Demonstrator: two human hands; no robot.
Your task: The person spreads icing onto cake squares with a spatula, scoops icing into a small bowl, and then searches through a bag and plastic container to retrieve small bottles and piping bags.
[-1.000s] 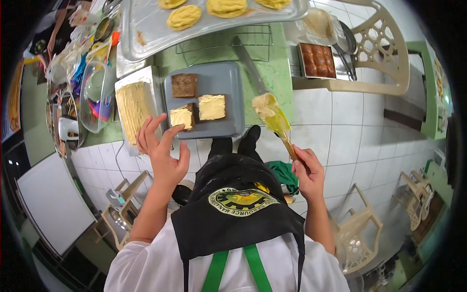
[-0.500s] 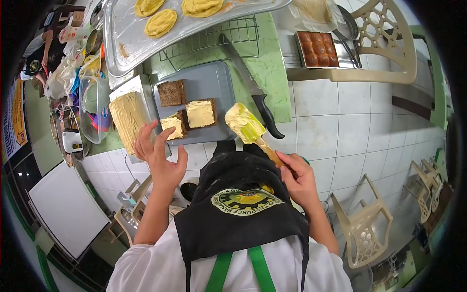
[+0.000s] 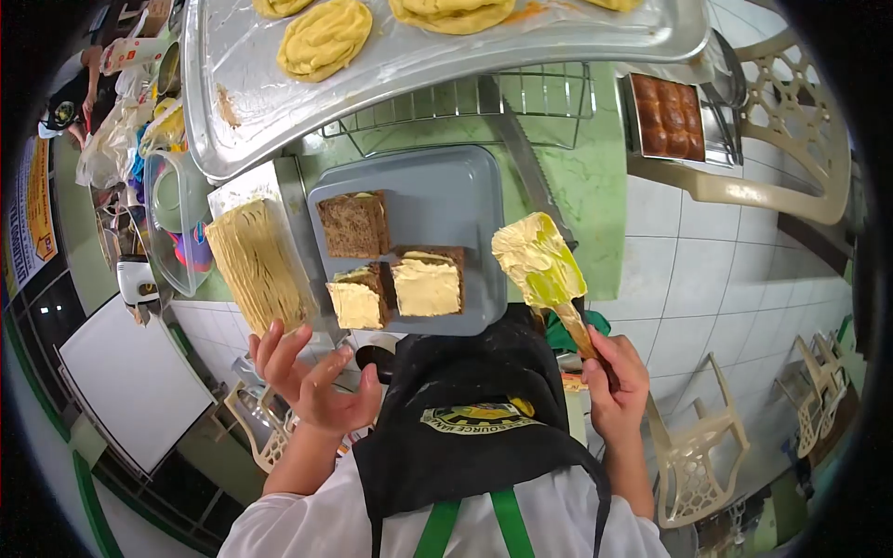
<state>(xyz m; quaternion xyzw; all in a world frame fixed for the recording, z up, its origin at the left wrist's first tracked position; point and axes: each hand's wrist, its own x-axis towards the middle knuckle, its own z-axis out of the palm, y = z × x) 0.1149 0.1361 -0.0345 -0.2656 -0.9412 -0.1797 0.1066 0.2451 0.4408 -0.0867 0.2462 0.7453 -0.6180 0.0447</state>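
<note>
My right hand (image 3: 616,386) grips the wooden handle of a green spatula (image 3: 541,270), its blade thickly coated with pale yellow cream. My left hand (image 3: 316,381) is empty, its fingers apart, in front of a frosted loaf cake (image 3: 253,265) and just below the grey tray (image 3: 419,167). On that tray are three pieces of brown cake: one with a bare brown top (image 3: 349,226), one with cream spread over it (image 3: 428,284), and a smaller one with cream (image 3: 356,305). A serrated knife (image 3: 526,153) lies to the right of the tray, its handle mostly hidden behind the spatula.
A large metal baking tray (image 3: 251,130) with coiled yellow dough (image 3: 326,39) spans the top, partly over a wire rack (image 3: 549,93). Bread rolls in a pan (image 3: 665,116) rest on a chair (image 3: 791,186) at right. A clear plastic container (image 3: 177,219) stands at left.
My left hand has drawn back from the smaller cream-topped piece, toward me. The spatula, still in my right hand, is tilted more upright. The view has shifted closer to the table.
</note>
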